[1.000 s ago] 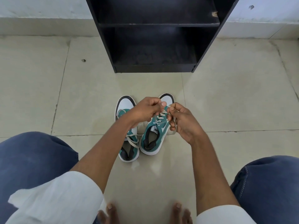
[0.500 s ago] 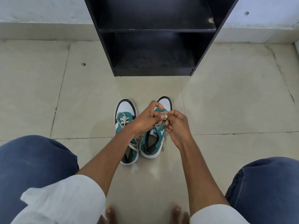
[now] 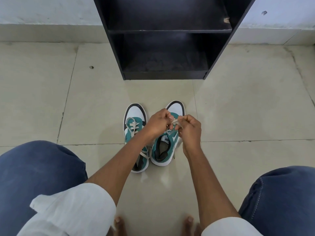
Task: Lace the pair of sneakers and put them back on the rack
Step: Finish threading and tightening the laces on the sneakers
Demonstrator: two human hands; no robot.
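Observation:
Two teal, white and black sneakers stand side by side on the floor, toes pointing at the rack. The left sneaker (image 3: 134, 123) has a loose cream lace trailing over its side. Over the right sneaker (image 3: 164, 149), my left hand (image 3: 156, 123) and my right hand (image 3: 189, 128) meet, both pinching its cream lace (image 3: 175, 120) above the tongue. My hands hide most of that shoe's eyelets. The black rack (image 3: 167, 75) stands just beyond the shoes, its lower shelves bare.
My knees in blue jeans frame the bottom left and right, and my bare toes (image 3: 119, 222) show at the bottom edge. Beige floor tiles (image 3: 238, 108) spread around the shoes. A pale wall with a tiled skirting runs behind the rack.
My hands have drawn closer together over the right sneaker and lifted the lace between their fingertips. The sneakers have stayed where they were.

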